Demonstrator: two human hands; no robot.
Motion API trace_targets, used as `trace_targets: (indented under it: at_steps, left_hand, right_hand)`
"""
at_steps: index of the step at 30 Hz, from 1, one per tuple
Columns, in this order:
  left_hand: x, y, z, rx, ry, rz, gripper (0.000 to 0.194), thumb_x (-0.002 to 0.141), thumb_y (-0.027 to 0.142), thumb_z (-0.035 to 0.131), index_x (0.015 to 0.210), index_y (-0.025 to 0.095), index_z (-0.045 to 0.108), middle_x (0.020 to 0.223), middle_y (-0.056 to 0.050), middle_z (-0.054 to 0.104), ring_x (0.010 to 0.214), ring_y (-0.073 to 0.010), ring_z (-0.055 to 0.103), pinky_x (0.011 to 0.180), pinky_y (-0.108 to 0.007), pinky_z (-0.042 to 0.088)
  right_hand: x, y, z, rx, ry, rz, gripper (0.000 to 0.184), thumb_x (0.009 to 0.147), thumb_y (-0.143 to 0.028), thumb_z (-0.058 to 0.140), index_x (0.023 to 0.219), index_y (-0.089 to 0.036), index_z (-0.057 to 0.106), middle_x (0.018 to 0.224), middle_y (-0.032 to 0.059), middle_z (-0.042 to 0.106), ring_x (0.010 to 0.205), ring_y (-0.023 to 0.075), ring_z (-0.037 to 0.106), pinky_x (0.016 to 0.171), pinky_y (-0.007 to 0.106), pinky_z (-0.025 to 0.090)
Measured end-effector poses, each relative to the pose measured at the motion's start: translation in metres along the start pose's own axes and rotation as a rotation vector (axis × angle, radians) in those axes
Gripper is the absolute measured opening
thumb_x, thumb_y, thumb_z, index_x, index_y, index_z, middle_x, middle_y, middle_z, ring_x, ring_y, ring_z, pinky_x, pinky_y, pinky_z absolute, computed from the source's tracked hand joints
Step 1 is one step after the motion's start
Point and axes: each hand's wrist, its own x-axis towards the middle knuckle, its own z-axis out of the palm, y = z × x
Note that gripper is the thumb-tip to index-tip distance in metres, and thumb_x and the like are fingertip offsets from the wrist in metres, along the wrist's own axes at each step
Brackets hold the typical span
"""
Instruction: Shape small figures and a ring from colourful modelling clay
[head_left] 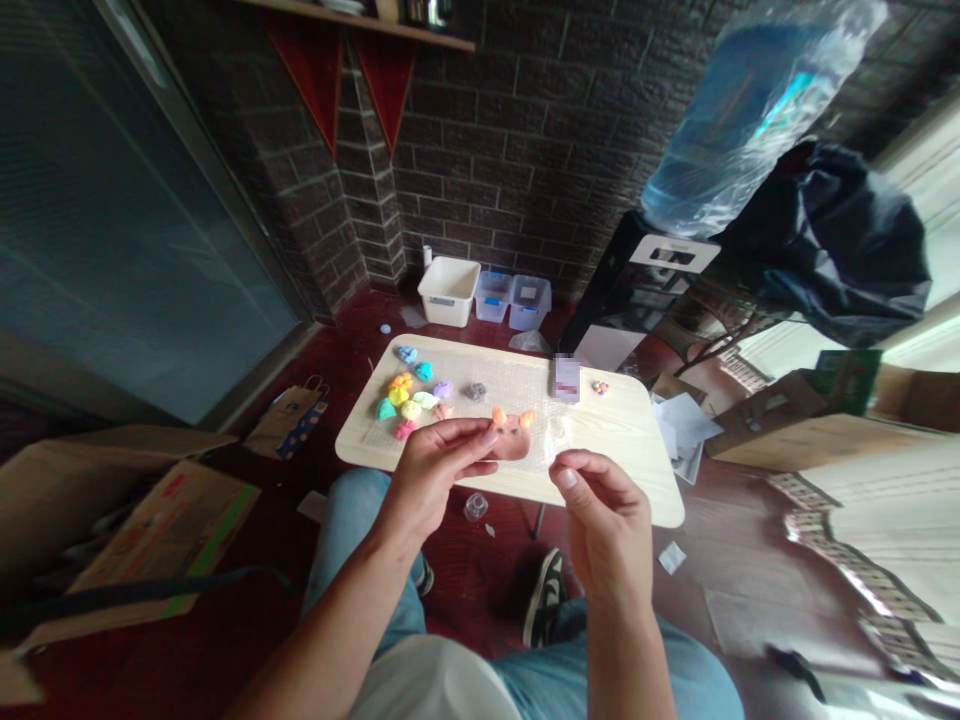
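Observation:
My left hand [442, 462] pinches the left edge of a flat brown clay animal face [511, 442], held up over the table. Two orange lumps sit on its top like ears, with small dark spots below them. To its right, apart from the face, my right hand [604, 515] has thumb and forefinger pressed together; anything between them is too small to make out. Beyond my left hand lie several lumps of coloured clay, among them a yellow-orange one [400, 386], a purple one [443, 390], a grey one [477, 392] and a pink one [405, 429].
The low pale table [622, 460] carries a bubble-wrap sheet [510, 380], a small blurred box [567, 379] and a cluster of tiny coloured balls [600, 387]. Behind it stand a white basket [450, 293], clear bins [493, 297] and a water dispenser [611, 300]. Cardboard boxes [150, 540] flank both sides.

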Motion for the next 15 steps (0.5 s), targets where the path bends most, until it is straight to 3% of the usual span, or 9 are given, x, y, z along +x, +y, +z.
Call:
trace_targets:
  at_steps: [15]
  left_hand:
    - [0.0001, -0.0042, -0.0011, -0.011, -0.003, -0.008, 0.024, 0.067, 0.026, 0.083, 0.087, 0.015, 0.076, 0.083, -0.005, 0.077, 0.070, -0.0117, 0.070, 0.062, -0.017, 0.058]
  right_hand:
    - [-0.0012, 0.0029, -0.0019, 0.013, 0.021, 0.037, 0.017, 0.067, -0.026, 0.084, 0.083, -0.027, 0.077, 0.080, -0.0019, 0.075, 0.077, 0.0110, 0.062, 0.074, 0.024, 0.045]
